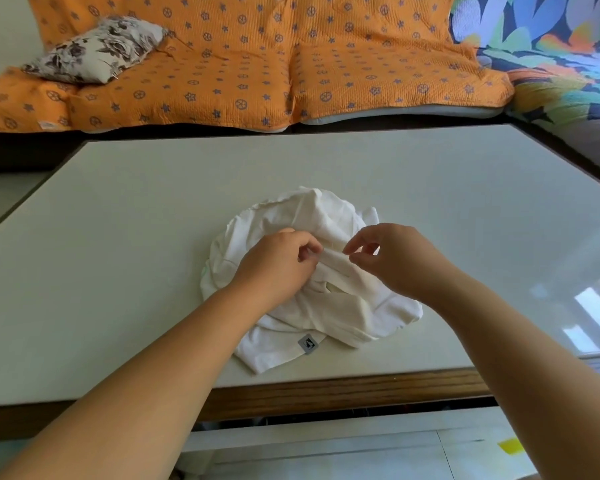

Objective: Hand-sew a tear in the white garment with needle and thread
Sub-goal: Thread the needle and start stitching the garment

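Under the left hand [274,263] and right hand [397,259] lay a white garment [326,213], grey-labelled; beyond them, an orange, blue-starred sofa cover [257,64].

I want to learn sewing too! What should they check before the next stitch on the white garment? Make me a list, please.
1. White garment rests on the table: ok.
2. Left hand pinches a fold of the cloth: ok.
3. Needle in the right hand: cannot tell; thumb and finger are close together, but no needle shows.
4. Thread ready: cannot tell; none is visible.
5. Tear in plain sight: cannot tell; the folds may hide it.
6. Cloth flat around the work spot: not ok; it is bunched up.
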Demonstrator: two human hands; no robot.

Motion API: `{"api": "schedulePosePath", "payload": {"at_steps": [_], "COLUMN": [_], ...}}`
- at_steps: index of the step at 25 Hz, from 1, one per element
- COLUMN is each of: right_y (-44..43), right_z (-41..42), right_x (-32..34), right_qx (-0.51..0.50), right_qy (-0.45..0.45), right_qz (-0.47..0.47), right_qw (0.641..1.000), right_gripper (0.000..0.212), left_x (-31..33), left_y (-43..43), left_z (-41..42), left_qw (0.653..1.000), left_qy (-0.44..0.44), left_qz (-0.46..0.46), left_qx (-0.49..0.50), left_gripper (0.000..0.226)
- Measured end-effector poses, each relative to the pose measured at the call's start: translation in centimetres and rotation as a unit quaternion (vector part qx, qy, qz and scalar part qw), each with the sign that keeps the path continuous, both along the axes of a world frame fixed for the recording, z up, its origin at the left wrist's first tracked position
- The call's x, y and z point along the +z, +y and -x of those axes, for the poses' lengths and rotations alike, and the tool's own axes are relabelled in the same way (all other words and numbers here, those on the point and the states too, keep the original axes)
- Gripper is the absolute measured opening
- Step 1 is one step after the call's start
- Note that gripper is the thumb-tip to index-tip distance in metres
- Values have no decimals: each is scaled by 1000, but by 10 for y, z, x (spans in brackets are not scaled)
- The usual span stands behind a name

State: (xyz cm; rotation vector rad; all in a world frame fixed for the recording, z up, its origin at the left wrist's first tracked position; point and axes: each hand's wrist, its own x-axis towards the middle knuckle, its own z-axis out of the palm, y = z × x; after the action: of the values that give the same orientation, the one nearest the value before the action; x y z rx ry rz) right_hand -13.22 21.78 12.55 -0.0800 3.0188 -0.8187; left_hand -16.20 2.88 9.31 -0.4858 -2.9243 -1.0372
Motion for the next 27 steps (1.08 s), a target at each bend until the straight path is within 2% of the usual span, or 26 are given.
{"api": "schedulePosePath", "payload": {"at_steps": [4, 7, 9, 13, 16, 19, 21, 25, 27], "right_y": [-4, -2, -1, -2, -8, -14, -15, -7, -1], "right_z": [3, 6, 8, 12, 15, 19, 19, 15, 10], "right_x": [-4, -5, -4, -5, -11, -20, -22, -12, 0], "right_qx": [-30, -67, -79, -65, -54, -72, -77, -64, -37], "right_qy": [41, 40, 48, 30, 6, 14, 18, -2, -42], "right_qz": [2, 24, 33, 23, -6, -2, 2, 93, 122], "right_qw": [999, 997, 995, 997, 998, 997, 997, 994, 991], "right_gripper": [19, 19, 19, 17, 20, 23, 19, 14, 14], "left_x": [6, 16, 18, 8, -1, 0, 2, 1, -2], "left_y": [5, 1, -9, -17, -5, 1, -1, -4, -2], "left_z": [4, 9, 16, 16, 16, 17, 18, 18, 17], "left_qw": [998, 987, 986, 997, 999, 1000, 1000, 999, 999], "left_qy": [40, 76, 51, -63, -41, -16, -14, -5, -2], "left_qz": [-28, -74, -72, -14, -6, -16, -20, -6, 8], "left_qx": [42, 118, 141, 42, 23, 20, 2, -32, -48], "left_gripper": [16, 11, 15, 18, 29, 7, 4, 11, 14]}}
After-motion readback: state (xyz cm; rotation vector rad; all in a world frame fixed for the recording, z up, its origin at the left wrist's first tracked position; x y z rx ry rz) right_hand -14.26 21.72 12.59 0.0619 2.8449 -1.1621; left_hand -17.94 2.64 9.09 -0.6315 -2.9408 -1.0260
